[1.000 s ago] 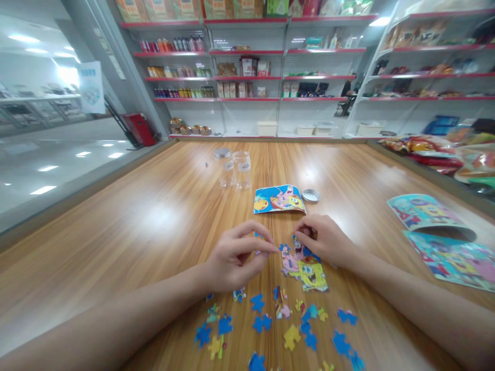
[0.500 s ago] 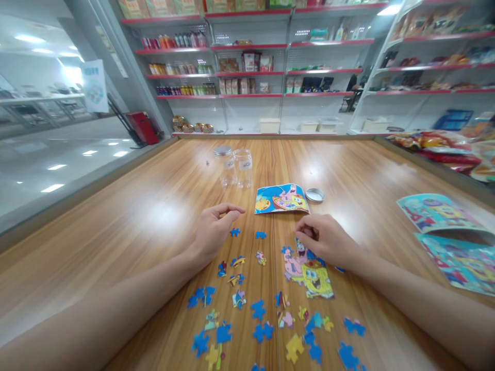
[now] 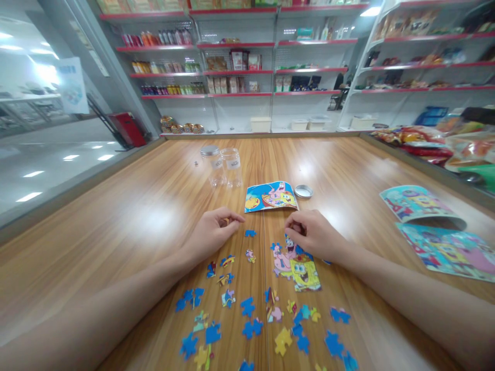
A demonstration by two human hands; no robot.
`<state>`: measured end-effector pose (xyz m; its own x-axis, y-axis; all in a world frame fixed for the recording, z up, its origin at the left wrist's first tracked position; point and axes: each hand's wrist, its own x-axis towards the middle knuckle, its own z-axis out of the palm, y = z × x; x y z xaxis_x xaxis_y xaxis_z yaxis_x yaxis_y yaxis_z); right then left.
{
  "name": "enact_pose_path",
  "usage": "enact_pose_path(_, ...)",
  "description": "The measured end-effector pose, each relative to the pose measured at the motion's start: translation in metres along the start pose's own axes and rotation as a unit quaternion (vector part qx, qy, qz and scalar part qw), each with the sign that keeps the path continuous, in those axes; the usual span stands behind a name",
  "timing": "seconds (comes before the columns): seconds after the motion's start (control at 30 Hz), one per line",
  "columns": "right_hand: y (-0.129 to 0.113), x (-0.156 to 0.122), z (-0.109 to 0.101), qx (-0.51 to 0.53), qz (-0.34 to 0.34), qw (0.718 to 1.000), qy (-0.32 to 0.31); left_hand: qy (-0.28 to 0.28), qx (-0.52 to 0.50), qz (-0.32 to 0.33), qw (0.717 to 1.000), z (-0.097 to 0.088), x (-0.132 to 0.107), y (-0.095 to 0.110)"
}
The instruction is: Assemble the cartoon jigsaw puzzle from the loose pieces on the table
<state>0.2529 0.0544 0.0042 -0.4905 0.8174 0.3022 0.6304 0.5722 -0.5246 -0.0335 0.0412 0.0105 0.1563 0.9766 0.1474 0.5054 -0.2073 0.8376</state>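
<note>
My left hand (image 3: 216,230) is over the table left of centre, its thumb and index finger close together in a pinch. Whatever lies between or under those fingers is hidden. Below the fingertips lies a blue puzzle piece (image 3: 250,233). My right hand (image 3: 315,234), fingers curled and thumb bent in, rests at the top edge of a partly joined puzzle (image 3: 305,272) with a yellow sponge and a pink figure. It covers the puzzle's upper right part, and I cannot make out what it grips. Loose puzzle pieces (image 3: 247,306) lie scattered nearer to me.
A curved picture card (image 3: 270,197) stands beyond my hands, beside a silver lid (image 3: 303,191). Two clear jars (image 3: 231,170) stand further back, one capped. More picture cards (image 3: 444,247) lie at the right. Stocked shelves (image 3: 235,46) line the far side.
The view has turned slightly right. My left hand has moved right and nearer, its fingers closing, and now covers the spot where a blue puzzle piece lay. My right hand stays at the joined puzzle.
</note>
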Motion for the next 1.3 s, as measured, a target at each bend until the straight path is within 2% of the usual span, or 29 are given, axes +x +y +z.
enact_pose_path(0.1, 0.000, 0.000, 0.000, -0.002, 0.000, 1.000, -0.002, -0.048, 0.033, 0.004, 0.998, -0.004, 0.004, 0.000)
enact_pose_path(0.23, 0.001, -0.001, -0.001, 0.006, 0.001, 1.000, -0.003, -0.191, -0.011, 0.025, 0.981, -0.018, 0.013, -0.002)
enact_pose_path(0.37, 0.002, -0.003, -0.002, 0.014, -0.003, 1.000, -0.006, -0.290, -0.038, 0.014, 0.956, -0.031, 0.017, -0.001)
enact_pose_path(0.53, 0.003, -0.005, -0.002, 0.016, -0.007, 1.000, -0.009, -0.345, -0.023, 0.018, 0.938, -0.033, 0.014, 0.003)
enact_pose_path(0.63, 0.004, -0.005, -0.003, 0.016, -0.012, 1.000, -0.008, -0.331, -0.014, 0.048, 0.942, -0.029, 0.011, 0.002)
enact_pose_path(0.73, 0.003, -0.006, -0.004, 0.014, -0.015, 1.000, -0.006, -0.283, 0.025, 0.110, 0.952, -0.024, 0.009, 0.000)
enact_pose_path(0.93, 0.002, -0.007, -0.006, 0.011, -0.015, 1.000, 0.000, -0.242, 0.073, 0.180, 0.951, -0.021, 0.008, -0.008)
enact_pose_path(1.03, 0.002, -0.007, -0.005, 0.014, -0.013, 1.000, -0.004, -0.137, 0.120, 0.264, 0.947, -0.019, 0.003, -0.011)
enact_pose_path(1.1, 0.003, -0.007, -0.005, 0.015, -0.012, 1.000, -0.004, -0.049, 0.144, 0.349, 0.925, -0.015, -0.003, -0.007)
enact_pose_path(1.17, 0.004, -0.007, -0.005, 0.015, -0.013, 1.000, -0.003, -0.015, 0.152, 0.425, 0.892, -0.010, -0.011, 0.002)
enact_pose_path(1.23, 0.004, -0.007, -0.005, 0.015, -0.014, 1.000, -0.004, -0.046, 0.162, 0.474, 0.864, -0.003, -0.020, 0.016)
enact_pose_path(1.3, 0.004, -0.007, -0.005, 0.015, -0.015, 1.000, -0.007, -0.109, 0.176, 0.498, 0.842, 0.005, -0.026, 0.028)
